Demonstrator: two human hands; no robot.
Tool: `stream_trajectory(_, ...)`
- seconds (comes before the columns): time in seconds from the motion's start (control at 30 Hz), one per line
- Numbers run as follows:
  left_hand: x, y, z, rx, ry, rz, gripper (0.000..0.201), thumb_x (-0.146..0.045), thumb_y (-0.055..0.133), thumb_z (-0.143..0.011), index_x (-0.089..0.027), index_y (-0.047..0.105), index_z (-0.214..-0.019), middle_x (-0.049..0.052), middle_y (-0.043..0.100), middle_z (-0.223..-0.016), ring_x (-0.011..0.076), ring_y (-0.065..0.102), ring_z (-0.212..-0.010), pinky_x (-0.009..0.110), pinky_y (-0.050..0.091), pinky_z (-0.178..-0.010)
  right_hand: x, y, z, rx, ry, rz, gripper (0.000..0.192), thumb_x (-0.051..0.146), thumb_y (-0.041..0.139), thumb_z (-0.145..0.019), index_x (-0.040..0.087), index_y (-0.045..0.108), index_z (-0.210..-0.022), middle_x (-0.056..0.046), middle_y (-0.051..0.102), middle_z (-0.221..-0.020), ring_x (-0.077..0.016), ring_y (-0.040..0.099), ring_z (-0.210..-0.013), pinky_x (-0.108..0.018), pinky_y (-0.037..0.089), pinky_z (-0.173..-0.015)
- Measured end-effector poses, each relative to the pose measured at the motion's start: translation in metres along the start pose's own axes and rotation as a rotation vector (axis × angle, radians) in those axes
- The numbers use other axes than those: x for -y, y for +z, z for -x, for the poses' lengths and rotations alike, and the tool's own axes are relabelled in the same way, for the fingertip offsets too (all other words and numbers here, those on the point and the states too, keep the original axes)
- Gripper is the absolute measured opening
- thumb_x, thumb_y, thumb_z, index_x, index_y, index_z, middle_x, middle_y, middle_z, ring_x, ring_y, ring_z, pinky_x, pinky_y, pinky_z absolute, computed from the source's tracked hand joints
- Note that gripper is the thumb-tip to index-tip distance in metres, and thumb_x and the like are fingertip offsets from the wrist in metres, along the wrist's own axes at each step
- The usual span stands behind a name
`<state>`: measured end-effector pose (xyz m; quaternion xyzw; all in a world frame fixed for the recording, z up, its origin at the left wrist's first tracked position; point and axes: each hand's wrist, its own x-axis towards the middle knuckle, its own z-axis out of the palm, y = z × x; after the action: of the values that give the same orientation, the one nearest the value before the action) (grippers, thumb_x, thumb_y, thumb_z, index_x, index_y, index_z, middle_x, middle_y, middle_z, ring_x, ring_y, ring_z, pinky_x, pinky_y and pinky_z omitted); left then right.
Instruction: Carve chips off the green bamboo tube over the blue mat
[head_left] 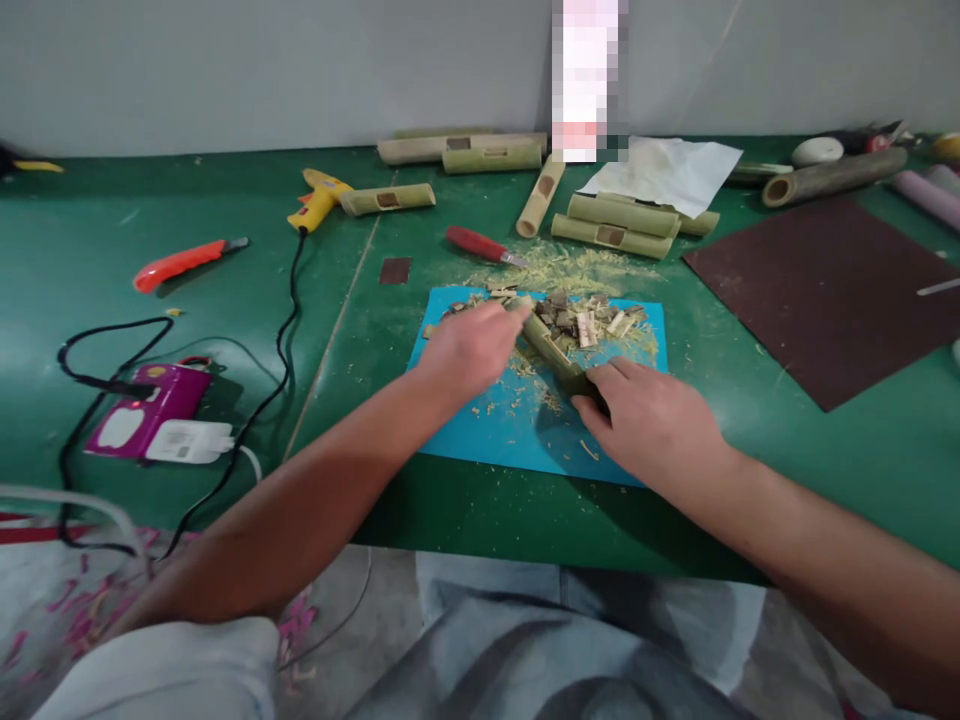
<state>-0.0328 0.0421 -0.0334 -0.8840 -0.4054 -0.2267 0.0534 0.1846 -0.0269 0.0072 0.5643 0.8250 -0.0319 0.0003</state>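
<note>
A green bamboo tube (551,350) lies slantwise over a blue sheet (487,430), between my two hands. My left hand (476,345) is closed on its far end, the thumb along the top. Around the near end curl the fingers of my right hand (652,415); a dark patch there is too shaded to make out. Bamboo chips (577,312) and pale shavings are heaped on the sheet just beyond the tube. Behind the heap lies a red-handled blade tool (480,244), its tip among fine shavings.
Cut bamboo tubes (615,225) lie along the back beside white paper (667,170). A brown sheet (817,300) covers the right side. Leftward are a yellow glue gun (319,200), an orange utility knife (184,265), a purple power strip (150,405) and loose cords.
</note>
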Motion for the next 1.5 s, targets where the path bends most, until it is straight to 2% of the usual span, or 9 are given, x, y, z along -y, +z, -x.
stream_trajectory(0.17,-0.008,0.0,0.002,0.066,0.034,0.026,0.038,-0.026,0.035,-0.103,-0.014,0.066,-0.122,0.006,0.064,-0.079,0.0139,0.059,-0.067,0.024,0.047,-0.06,0.0,0.0,0.0,-0.009,-0.01,-0.002,0.024,0.031,0.048,-0.094,0.016,0.065,-0.087,-0.008,0.066,-0.084,-0.0184,0.058,-0.071,-0.032,0.024,-0.056)
stream_trajectory(0.3,-0.01,0.001,0.005,0.023,-0.016,0.014,0.043,-0.027,0.031,-0.104,-0.01,0.065,-0.122,0.008,0.062,-0.078,0.0154,0.059,-0.068,0.026,0.048,-0.061,0.0,-0.001,0.0,0.002,0.006,0.001,0.024,0.031,0.048,-0.094,0.016,0.066,-0.087,-0.008,0.066,-0.084,-0.0183,0.057,-0.071,-0.032,0.026,-0.056)
stream_trajectory(0.63,-0.021,-0.001,0.01,0.164,0.067,0.023,0.042,-0.023,0.03,-0.102,-0.012,0.06,-0.13,0.007,0.062,-0.08,0.0156,0.058,-0.066,0.026,0.047,-0.059,0.001,-0.002,0.0,0.045,0.001,-0.002,0.025,0.032,0.047,-0.096,0.015,0.066,-0.09,-0.008,0.067,-0.088,-0.0186,0.059,-0.074,-0.032,0.027,-0.057)
stream_trajectory(0.77,-0.026,-0.003,0.011,0.077,0.049,-0.015,0.043,-0.024,0.028,-0.103,-0.01,0.063,-0.125,0.007,0.061,-0.077,0.0155,0.057,-0.064,0.026,0.043,-0.055,0.0,-0.001,0.0,0.031,0.01,-0.011,0.025,0.031,0.047,-0.095,0.016,0.066,-0.09,-0.008,0.067,-0.088,-0.0182,0.058,-0.073,-0.032,0.026,-0.056)
stream_trajectory(0.87,-0.026,-0.003,0.01,0.122,0.126,0.003,0.044,-0.024,0.027,-0.104,-0.012,0.062,-0.127,0.006,0.061,-0.073,0.0144,0.056,-0.059,0.025,0.039,-0.051,-0.001,-0.001,0.0,0.023,-0.007,-0.019,0.025,0.03,0.047,-0.095,0.016,0.066,-0.088,-0.008,0.067,-0.086,-0.0181,0.058,-0.072,-0.032,0.026,-0.056)
stream_trajectory(1.03,-0.021,-0.003,0.008,0.079,0.019,0.013,0.044,-0.027,0.03,-0.104,-0.01,0.065,-0.123,0.008,0.063,-0.077,0.0159,0.059,-0.066,0.026,0.046,-0.058,0.001,-0.003,0.0,0.038,0.019,-0.009,0.026,0.031,0.046,-0.096,0.016,0.066,-0.089,-0.008,0.066,-0.087,-0.0177,0.057,-0.07,-0.032,0.024,-0.056)
stream_trajectory(1.17,-0.027,-0.003,0.01,0.155,0.081,0.07,0.039,-0.026,0.036,-0.103,-0.013,0.063,-0.128,0.006,0.063,-0.077,0.0153,0.06,-0.066,0.025,0.046,-0.057,0.001,-0.005,0.001,0.062,0.024,-0.007,0.025,0.032,0.046,-0.095,0.016,0.065,-0.091,-0.008,0.066,-0.087,-0.0178,0.057,-0.068,-0.032,0.024,-0.055)
stream_trajectory(1.33,-0.03,-0.003,0.009,0.106,0.102,0.097,0.039,-0.029,0.037,-0.104,-0.013,0.066,-0.124,0.006,0.066,-0.079,0.0151,0.063,-0.071,0.025,0.046,-0.062,-0.002,0.001,0.002,-0.028,-0.029,-0.029,0.02,0.03,0.053,-0.091,0.015,0.065,-0.097,-0.009,0.066,-0.091,-0.0196,0.059,-0.077,-0.031,0.03,-0.06)
stream_trajectory(1.5,-0.023,0.0,0.008,0.084,0.125,0.129,0.037,-0.031,0.037,-0.104,-0.017,0.067,-0.122,0.005,0.067,-0.08,0.013,0.062,-0.07,0.022,0.046,-0.06,-0.002,0.005,0.0,0.017,0.01,-0.065,0.021,0.03,0.052,-0.089,0.015,0.066,-0.091,-0.008,0.066,-0.088,-0.0177,0.057,-0.072,-0.031,0.029,-0.058)
